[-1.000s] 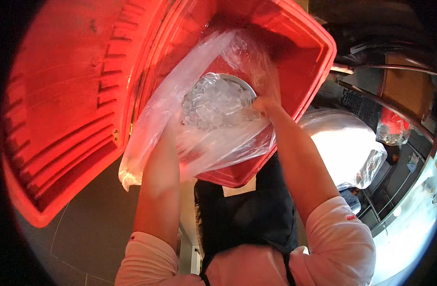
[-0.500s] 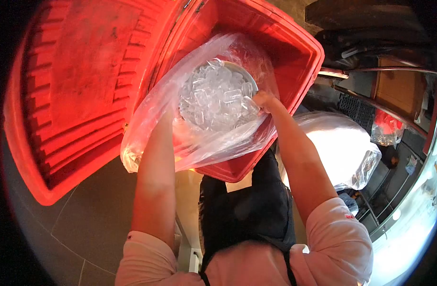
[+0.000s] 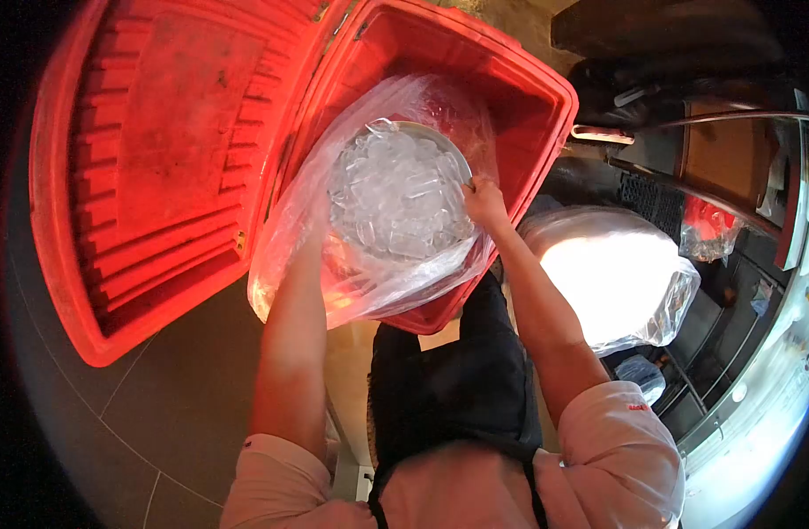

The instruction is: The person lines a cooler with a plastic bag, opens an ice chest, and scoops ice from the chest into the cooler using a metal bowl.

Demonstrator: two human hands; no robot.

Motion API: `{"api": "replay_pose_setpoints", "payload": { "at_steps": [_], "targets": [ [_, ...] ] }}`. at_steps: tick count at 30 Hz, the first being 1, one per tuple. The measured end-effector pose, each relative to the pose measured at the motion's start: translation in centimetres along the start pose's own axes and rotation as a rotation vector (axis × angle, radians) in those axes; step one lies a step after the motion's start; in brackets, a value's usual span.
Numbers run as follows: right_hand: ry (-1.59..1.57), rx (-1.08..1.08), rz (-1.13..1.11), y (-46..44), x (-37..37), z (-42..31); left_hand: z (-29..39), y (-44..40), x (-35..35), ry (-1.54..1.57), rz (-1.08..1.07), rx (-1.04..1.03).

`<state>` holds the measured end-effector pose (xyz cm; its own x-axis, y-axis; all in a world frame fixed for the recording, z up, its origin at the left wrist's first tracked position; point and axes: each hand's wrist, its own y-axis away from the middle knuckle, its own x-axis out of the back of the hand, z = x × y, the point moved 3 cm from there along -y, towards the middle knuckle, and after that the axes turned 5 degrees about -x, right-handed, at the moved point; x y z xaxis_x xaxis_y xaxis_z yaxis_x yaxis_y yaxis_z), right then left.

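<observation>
A round bowl (image 3: 458, 155) heaped with clear ice cubes (image 3: 395, 189) sits within a clear plastic bag (image 3: 369, 295). The bag lies in the opening of a red bin (image 3: 519, 132). With fingers closed, my right hand (image 3: 484, 203) grips the bowl's right rim. My left hand (image 3: 318, 220) reaches to the bowl's left side, where the bag and ice hide its fingers. Whether it grips the rim or the plastic is not visible.
The bin's red lid (image 3: 188, 106) is swung open to the left. A large, brightly lit plastic-wrapped bundle (image 3: 607, 278) stands to the right, with metal rails and shelving beyond it. Dark floor tiles (image 3: 175, 397) show at lower left.
The heaped ice looks flatter and has shifted in the bowl. Both hands stay at the bowl's sides. The whole scene sits slightly differently in view.
</observation>
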<state>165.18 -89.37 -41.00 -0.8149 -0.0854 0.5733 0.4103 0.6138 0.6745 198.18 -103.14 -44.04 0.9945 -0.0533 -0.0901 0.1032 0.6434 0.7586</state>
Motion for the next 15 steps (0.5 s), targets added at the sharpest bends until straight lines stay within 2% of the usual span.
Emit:
{"api": "replay_pose_setpoints", "payload": {
  "at_steps": [7, 9, 14, 15],
  "targets": [
    [-0.044, 0.053, 0.096, 2.0, 0.8, -1.4, -2.3, 0.7, 0.3, 0.083, -0.037, 0.029],
    [-0.048, 0.030, 0.109, 2.4, 1.2, -1.8, -2.0, 0.9, 0.3, 0.045, -0.060, -0.075],
    [-0.029, 0.027, 0.159, 2.7, 1.9, -1.9, 4.6, 1.7, -2.2, -0.200, -0.167, -0.513],
    [-0.027, 0.035, 0.162, 2.9, 2.2, -2.1, 5.5, 2.2, -2.5, -0.187, -0.159, -0.500]
  ]
}}
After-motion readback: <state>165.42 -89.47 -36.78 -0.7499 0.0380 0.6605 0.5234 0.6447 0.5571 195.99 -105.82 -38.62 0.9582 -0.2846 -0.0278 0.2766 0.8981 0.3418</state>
